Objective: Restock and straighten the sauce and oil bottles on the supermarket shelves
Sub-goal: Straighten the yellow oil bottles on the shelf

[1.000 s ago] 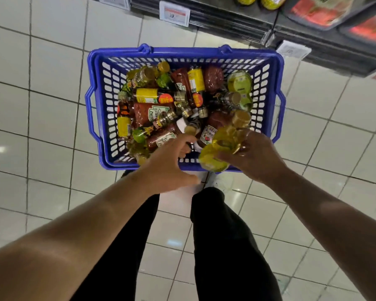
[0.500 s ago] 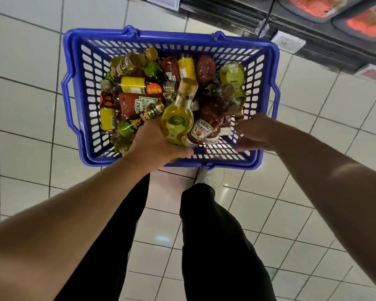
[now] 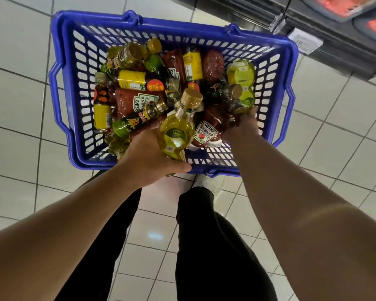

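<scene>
A blue plastic basket [image 3: 178, 23] stands on the tiled floor, full of sauce and oil bottles lying in a heap. My left hand [image 3: 148, 161] grips a yellow oil bottle [image 3: 176, 131] with a gold cap, held upright over the basket's near side. My right hand [image 3: 241, 127] is down inside the basket at the right, fingers curled around a dark bottle [image 3: 231, 98] with a gold cap. A Heinz ketchup bottle [image 3: 206, 131] lies between my hands, and another ketchup bottle [image 3: 137, 101] lies to the left.
A dark supermarket shelf [image 3: 334, 35] with a price tag [image 3: 305, 42] runs across the top right, just beyond the basket. My legs in black trousers and a white shoe [image 3: 211, 183] stand right behind the basket. White floor tiles surround it.
The yellow oil bottle passed from my right hand to my left hand. My right hand then reached into the basket's right side and closed around a dark bottle.
</scene>
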Demonstrator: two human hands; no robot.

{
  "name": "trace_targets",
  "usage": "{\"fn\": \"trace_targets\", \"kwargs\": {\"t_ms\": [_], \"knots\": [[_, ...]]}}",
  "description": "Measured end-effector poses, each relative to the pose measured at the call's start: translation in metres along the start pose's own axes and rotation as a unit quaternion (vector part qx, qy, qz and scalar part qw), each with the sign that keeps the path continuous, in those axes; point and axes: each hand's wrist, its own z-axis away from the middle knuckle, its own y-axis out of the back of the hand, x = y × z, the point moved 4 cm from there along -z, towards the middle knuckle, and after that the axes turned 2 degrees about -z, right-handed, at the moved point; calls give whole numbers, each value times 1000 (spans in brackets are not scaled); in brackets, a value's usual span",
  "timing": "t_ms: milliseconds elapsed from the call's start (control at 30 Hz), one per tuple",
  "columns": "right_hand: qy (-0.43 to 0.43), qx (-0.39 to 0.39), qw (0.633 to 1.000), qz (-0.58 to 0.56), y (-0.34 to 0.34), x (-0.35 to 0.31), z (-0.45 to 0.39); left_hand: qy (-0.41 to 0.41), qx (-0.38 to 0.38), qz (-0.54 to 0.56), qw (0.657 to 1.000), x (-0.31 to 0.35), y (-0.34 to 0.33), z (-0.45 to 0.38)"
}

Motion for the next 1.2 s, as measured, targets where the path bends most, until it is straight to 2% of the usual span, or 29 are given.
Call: {"fn": "trace_targets", "kwargs": {"t_ms": [167, 267, 400, 500, 600, 700, 867, 933, 1033, 1133, 1200], "knots": [[110, 129, 979, 111, 9, -12, 26, 10, 14, 2, 1000, 6, 5, 6], [161, 161, 955, 189, 4, -22, 56, 9, 20, -6, 1000, 15, 10, 19], [300, 154, 876, 345, 8, -39, 112, 7, 7, 46, 999, 33, 26, 53], [418, 173, 805, 384, 4, -70, 182, -7, -5, 81, 997, 58, 50, 86], [468, 77, 766, 433, 3, -97, 259, -40, -36, 110, 993, 92, 75, 122], [460, -53, 742, 485, -3, -113, 353, -78, -64, 132, 986, 133, 102, 178], [458, -240, 661, 544, -26, -120, 529, -195, -101, 220, 951, 203, 151, 291], [472, -271, 638, 544, -34, -121, 597, -227, -105, 237, 939, 225, 171, 329], [469, -305, 627, 543, -47, -122, 679, -255, -107, 250, 928, 254, 198, 375], [506, -333, 596, 527, -64, -122, 750, -325, -131, 260, 900, 293, 221, 415], [534, -340, 589, 503, -74, -125, 792, -361, -111, 259, 889, 320, 238, 437]]}}
